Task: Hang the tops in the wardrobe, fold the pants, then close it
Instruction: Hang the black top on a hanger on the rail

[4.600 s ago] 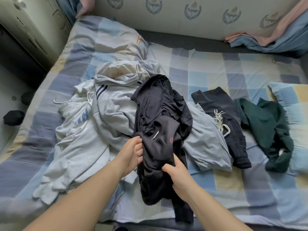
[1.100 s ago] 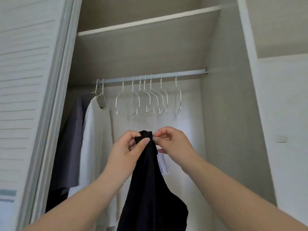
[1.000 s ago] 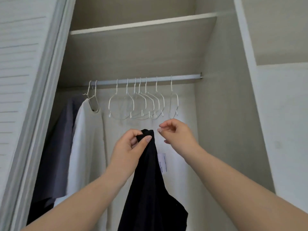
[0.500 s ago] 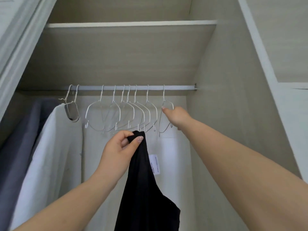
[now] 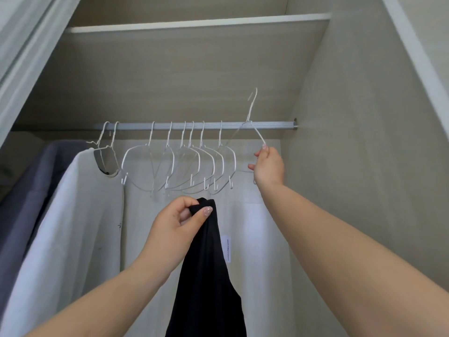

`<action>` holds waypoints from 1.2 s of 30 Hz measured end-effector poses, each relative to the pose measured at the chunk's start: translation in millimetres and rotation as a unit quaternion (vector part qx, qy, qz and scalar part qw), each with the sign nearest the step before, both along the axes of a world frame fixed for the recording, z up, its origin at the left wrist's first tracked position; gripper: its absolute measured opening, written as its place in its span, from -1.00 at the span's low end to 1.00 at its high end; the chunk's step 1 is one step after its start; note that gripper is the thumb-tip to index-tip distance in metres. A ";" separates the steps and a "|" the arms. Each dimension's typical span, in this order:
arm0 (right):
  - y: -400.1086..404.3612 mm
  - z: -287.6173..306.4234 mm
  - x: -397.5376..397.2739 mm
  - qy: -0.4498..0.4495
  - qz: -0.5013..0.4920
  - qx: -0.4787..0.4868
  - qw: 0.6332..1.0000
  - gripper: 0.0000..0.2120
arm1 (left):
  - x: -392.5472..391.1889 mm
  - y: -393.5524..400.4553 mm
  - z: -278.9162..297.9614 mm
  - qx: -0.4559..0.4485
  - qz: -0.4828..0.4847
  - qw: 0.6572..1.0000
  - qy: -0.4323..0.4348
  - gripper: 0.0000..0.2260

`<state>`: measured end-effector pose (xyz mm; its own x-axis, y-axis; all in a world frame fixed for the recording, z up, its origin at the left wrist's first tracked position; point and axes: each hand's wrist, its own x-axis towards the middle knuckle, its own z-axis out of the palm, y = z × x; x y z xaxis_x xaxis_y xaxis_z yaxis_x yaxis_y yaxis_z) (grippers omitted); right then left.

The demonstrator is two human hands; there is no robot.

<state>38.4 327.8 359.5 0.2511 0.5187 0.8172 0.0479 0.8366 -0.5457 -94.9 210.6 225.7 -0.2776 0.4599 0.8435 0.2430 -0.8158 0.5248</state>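
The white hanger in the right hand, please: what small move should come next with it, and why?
Probably bring the white hanger down to the black top. Its hook sits lifted above the rail, so it looks free, held in the right hand. The left hand pinches the top's upper edge, still without a hanger inside.

A black fabric top [image 5: 206,276] hangs limp below the wardrobe's silver metal rail [image 5: 194,125], bunched at its upper end, a white label showing. A thin white wire hanger [image 5: 252,122] is tilted, its hook above that rail, near its right end.
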 end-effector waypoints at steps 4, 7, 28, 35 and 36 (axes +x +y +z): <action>-13.8 -23.8 1.2 -0.015 0.006 0.007 1.000 -0.68 | -2.3 -5.5 -7.0 -0.008 0.008 1.000 0.001 -0.93; -30.0 -57.3 6.0 -0.029 0.028 -0.020 0.999 -0.69 | -4.2 -12.5 -14.7 -0.023 0.009 1.000 -0.002 -0.92; -223.8 -318.0 102.9 0.078 0.203 -0.190 0.957 -0.63 | -107.1 -113.9 -191.8 -0.269 0.105 0.954 0.081 -0.91; -255.2 -340.9 114.3 0.024 0.214 -0.186 0.959 -0.62 | -146.6 -151.8 -225.1 -0.320 0.130 0.931 0.115 -0.88; -255.6 -339.5 114.3 0.013 0.212 -0.184 0.960 -0.60 | -151.0 -154.4 -226.8 -0.325 0.122 0.930 0.119 -0.86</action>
